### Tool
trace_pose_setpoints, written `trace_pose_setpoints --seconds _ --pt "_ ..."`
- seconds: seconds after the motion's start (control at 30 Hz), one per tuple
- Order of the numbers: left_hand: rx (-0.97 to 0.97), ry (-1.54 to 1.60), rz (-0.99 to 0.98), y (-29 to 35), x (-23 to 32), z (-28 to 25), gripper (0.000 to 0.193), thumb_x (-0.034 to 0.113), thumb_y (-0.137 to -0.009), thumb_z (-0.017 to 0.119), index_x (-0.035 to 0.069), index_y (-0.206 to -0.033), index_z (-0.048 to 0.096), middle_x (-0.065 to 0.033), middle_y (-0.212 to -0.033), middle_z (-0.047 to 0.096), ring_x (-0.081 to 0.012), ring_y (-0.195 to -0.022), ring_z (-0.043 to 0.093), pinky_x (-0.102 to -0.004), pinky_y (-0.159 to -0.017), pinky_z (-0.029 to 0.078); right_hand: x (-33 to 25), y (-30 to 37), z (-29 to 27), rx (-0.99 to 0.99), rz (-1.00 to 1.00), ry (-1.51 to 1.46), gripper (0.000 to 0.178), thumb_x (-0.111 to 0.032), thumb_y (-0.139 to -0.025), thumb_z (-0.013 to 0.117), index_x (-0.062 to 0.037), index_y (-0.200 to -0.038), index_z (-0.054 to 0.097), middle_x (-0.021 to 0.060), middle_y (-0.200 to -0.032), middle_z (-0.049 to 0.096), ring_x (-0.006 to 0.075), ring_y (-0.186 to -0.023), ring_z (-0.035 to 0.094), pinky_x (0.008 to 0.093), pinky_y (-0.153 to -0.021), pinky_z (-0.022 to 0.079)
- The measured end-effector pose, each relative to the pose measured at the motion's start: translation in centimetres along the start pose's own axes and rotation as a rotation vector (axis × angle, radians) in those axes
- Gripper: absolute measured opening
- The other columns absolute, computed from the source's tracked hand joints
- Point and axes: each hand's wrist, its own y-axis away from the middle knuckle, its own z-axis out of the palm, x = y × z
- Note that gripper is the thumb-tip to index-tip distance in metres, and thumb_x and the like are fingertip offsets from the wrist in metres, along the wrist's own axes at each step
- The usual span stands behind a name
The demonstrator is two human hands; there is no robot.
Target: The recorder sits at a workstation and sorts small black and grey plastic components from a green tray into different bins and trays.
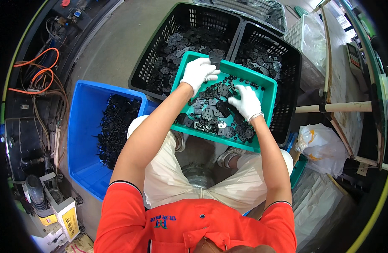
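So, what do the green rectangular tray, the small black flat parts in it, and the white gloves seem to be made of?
The green rectangular tray looks like moulded plastic: smooth walls, even colour, slight sheen. The small black flat parts seem plastic too, matte and thin, though coated metal cannot be ruled out. The white gloves on the left hand and right hand look like soft knitted fabric, dull and creased.

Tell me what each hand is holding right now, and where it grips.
The left hand pinches a flat black plastic part by its lower edge above the green tray. The right hand rests on the parts; any hold cannot be told.
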Motion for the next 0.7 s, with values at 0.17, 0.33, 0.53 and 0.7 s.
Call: trace_pose_setpoints --seconds 0.17,0.33,0.53,0.7 --pt "0.067 0.044 0.012 -0.2 0.5 -0.5 0.039 -0.001 -0.083 0.053 -0.012 -0.118 0.041 -0.0198 -0.112 0.052 -0.0283 -0.094 0.061 -0.0304 -0.071 0.054 -1.1 0.6 -0.4 -0.309 0.12 0.121 0.057 -0.025 -0.068 0.073 -0.0077 -0.116 0.046 0.019 -0.1 0.051 0.0345 -0.093 0.056 0.0412 -0.078 0.048" --pt "0.122 0.043 0.042 -0.4 1.0 -0.2 0.042 -0.001 -0.084 0.052 -0.013 -0.122 0.037 -0.0214 -0.115 0.049 -0.0303 -0.096 0.06 -0.0326 -0.073 0.054 -0.8 0.6 0.0 -0.34 0.173 0.107 0.055 -0.027 -0.069 0.072 -0.0051 -0.112 0.046 0.0198 -0.101 0.052 0.0363 -0.092 0.057 0.0413 -0.077 0.048" --pt "0.129 0.328 0.183 -2.3 1.5 -1.8 0.051 0.001 -0.086 0.051 -0.011 -0.13 0.028 -0.0234 -0.126 0.04 -0.0368 -0.109 0.051 -0.0398 -0.084 0.051 0.3 0.9 0.2 -0.371 0.16 0.072 0.036 -0.027 -0.073 0.07 0.0002 -0.088 0.053 0.0193 -0.084 0.06 0.0351 -0.082 0.06 0.0407 -0.072 0.048" --pt "0.063 0.16 0.076 -1.5 0.4 -1.8 0.032 0.008 -0.087 0.053 -0.007 -0.115 0.048 -0.0199 -0.11 0.055 -0.0287 -0.095 0.059 -0.0344 -0.078 0.052 0.3 -0.6 -1.3 -0.449 0.472 -0.716 0.016 -0.012 -0.081 0.061 0.0021 -0.077 0.056 0.0062 -0.065 0.057 0.0091 -0.055 0.055 0.0265 -0.048 0.045"
